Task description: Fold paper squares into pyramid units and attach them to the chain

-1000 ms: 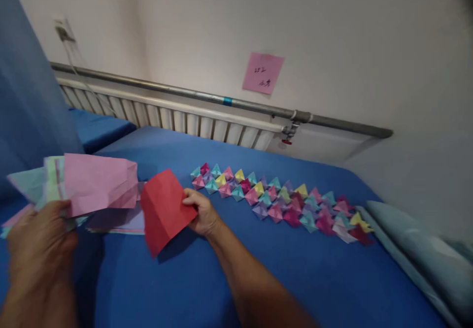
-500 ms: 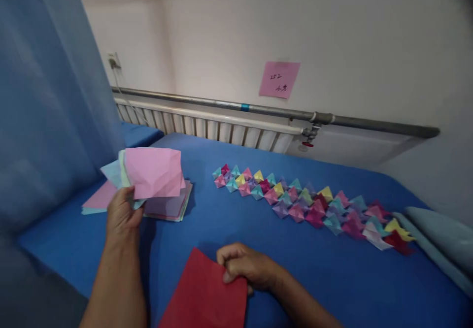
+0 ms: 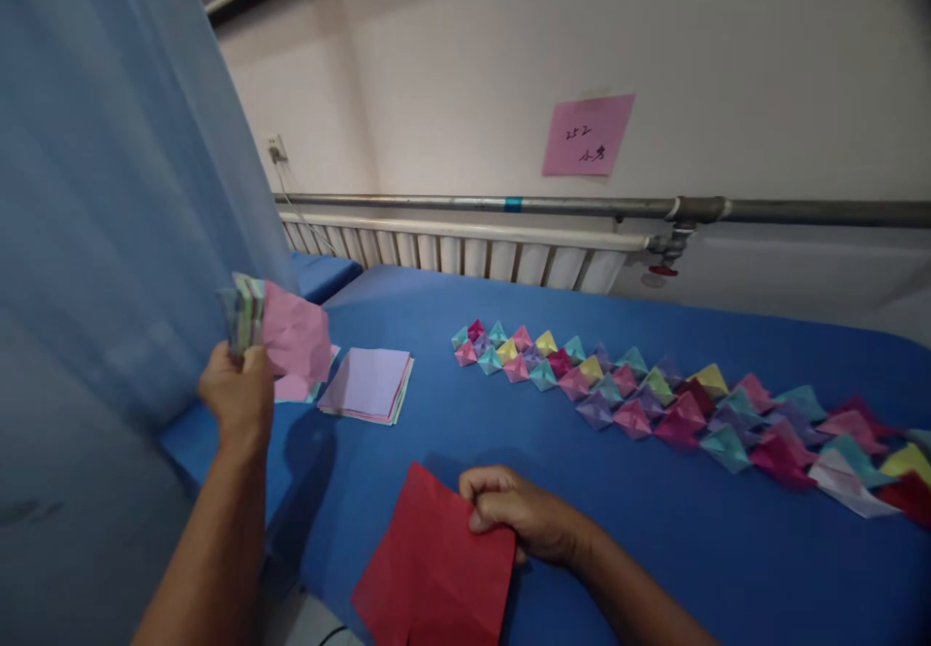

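My left hand (image 3: 239, 392) is closed on a bundle of coloured paper sheets (image 3: 297, 332), raised in front of the curtain. The outer sheet is pink and creased; green and pale edges show beside it, smeared by motion. Below and to its right lies a stack of square paper (image 3: 366, 382) with a purple sheet on top. Another pile with pink and light blue sheets (image 3: 292, 390) is partly hidden behind the bundle. My right hand (image 3: 515, 512) pinches the upper right corner of a red sheet of paper (image 3: 445, 561), held near the front edge.
Rows of folded paper pieces (image 3: 560, 363) in many colours run across the blue bed surface (image 3: 436, 433) to the right. Behind are a white radiator (image 3: 465, 254), a metal pipe (image 3: 582, 207) and a red-handled valve (image 3: 663, 271). A blue curtain (image 3: 109, 190) hangs at left.
My left hand has moved left with the paper bundle, turning it, and the purple-topped stack is now uncovered. My right hand still holds the red sheet. The view has shifted.
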The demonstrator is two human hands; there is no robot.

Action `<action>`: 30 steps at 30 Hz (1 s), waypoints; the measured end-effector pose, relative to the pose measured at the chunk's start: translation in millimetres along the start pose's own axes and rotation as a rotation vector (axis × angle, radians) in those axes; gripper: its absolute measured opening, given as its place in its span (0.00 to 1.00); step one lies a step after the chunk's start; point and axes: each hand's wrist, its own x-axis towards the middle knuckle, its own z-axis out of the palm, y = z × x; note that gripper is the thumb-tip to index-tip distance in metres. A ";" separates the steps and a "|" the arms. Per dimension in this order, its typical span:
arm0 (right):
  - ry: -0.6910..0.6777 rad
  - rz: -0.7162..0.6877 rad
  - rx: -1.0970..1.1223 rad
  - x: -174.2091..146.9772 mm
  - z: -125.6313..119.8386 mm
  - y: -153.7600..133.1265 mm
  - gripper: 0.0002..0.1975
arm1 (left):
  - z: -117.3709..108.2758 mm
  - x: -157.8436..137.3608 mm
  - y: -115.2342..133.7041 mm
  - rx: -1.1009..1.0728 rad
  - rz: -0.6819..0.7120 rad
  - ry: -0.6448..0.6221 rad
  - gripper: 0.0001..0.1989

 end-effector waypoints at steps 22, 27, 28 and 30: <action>-0.025 0.014 -0.047 2.3 -2.7 2.8 0.06 | 64.8 -98.8 25.3 0.860 0.417 -0.794 0.16; -0.034 0.016 -0.061 2.1 -4.3 3.1 0.05 | 66.9 -99.2 32.3 0.851 0.441 -0.739 0.28; -0.030 0.017 -0.058 2.1 -4.1 3.1 0.05 | 69.4 -99.1 33.9 0.846 0.442 -0.734 0.28; -0.020 0.018 -0.050 2.4 -3.6 3.7 0.05 | 76.3 -99.2 35.3 0.837 0.440 -0.733 0.27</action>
